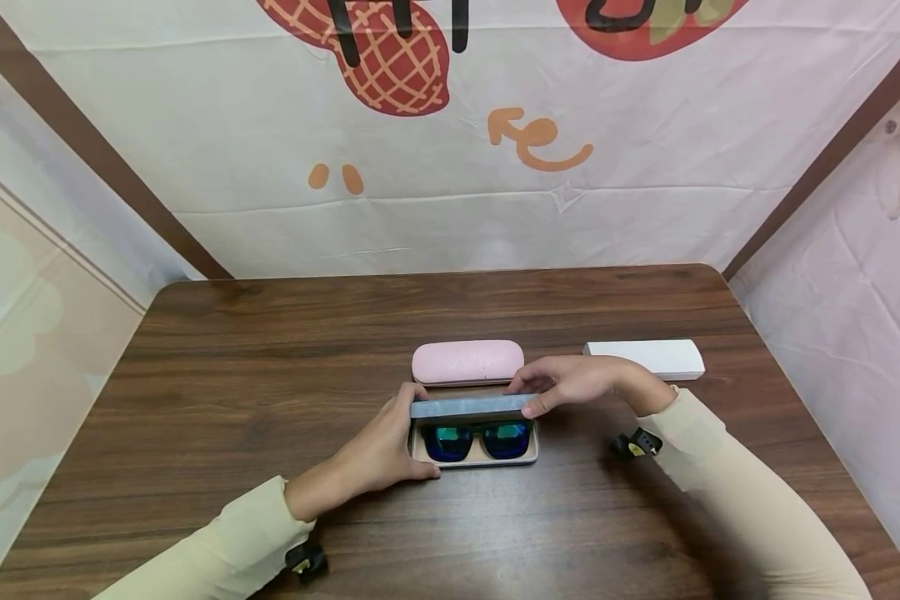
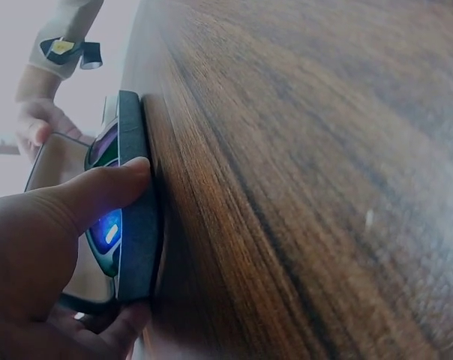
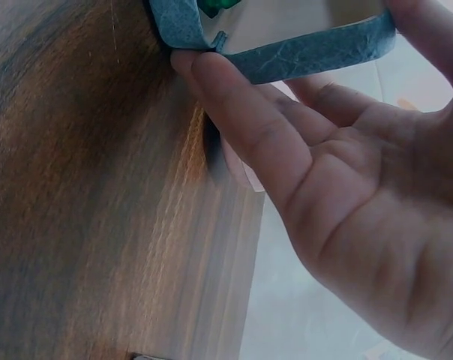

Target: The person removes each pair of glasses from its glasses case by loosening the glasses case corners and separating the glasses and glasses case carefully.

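Observation:
A blue-grey glasses case [image 1: 474,407] lies on the table with its lid raised partway. Dark sunglasses [image 1: 477,441] with blue-green mirrored lenses rest folded in its pale-lined base. My left hand [image 1: 378,442] grips the case's left end, and in the left wrist view its thumb [image 2: 110,191] presses on the front wall. At the opposite end, my right hand [image 1: 581,383] holds the lid's right side between thumb and fingers. Up close in the right wrist view, the fingers [image 3: 249,124] lie along the case near its hinge. The lid hides the back of the base.
Just behind the open case is a closed pink glasses case [image 1: 468,362]. A white case [image 1: 648,358] lies further right, partly behind my right hand. The brown wooden table [image 1: 232,375] ends at a white printed cloth [image 1: 450,225] at the back.

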`<control>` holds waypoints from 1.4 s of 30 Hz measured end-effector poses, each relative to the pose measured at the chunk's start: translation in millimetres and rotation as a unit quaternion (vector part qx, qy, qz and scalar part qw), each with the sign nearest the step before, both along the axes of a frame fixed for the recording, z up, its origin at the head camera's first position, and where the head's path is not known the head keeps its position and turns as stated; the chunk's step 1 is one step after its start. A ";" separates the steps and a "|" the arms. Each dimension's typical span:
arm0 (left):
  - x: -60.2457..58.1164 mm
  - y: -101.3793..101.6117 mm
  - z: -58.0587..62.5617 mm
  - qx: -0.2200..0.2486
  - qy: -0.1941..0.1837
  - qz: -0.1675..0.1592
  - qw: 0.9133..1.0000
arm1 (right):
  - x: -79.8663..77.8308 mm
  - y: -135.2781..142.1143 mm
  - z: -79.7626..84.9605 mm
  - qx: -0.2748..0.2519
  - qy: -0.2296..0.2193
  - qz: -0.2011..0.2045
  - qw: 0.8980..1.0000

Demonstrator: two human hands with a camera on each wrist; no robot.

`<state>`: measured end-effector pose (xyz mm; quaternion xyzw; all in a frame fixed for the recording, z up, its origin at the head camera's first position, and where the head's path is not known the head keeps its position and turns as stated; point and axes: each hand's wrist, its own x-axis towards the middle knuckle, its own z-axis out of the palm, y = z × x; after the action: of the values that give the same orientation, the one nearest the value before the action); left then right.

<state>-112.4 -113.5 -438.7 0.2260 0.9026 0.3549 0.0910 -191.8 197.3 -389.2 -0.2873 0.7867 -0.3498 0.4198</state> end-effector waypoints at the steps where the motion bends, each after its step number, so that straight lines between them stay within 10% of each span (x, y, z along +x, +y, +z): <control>1: -0.1 -0.1 0.0 -0.001 -0.001 0.000 1.000 | -0.1 0.1 -0.4 0.001 0.003 0.002 1.000; 42: -3.5 -1.6 0.0 -0.008 -0.012 -0.005 1.000 | 9.5 8.4 10.8 0.033 0.060 0.017 0.998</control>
<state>-115.9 -115.2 -438.8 0.2255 0.9032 0.3497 0.1053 -182.3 205.7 -378.4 -0.3072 0.8164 -0.2989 0.3871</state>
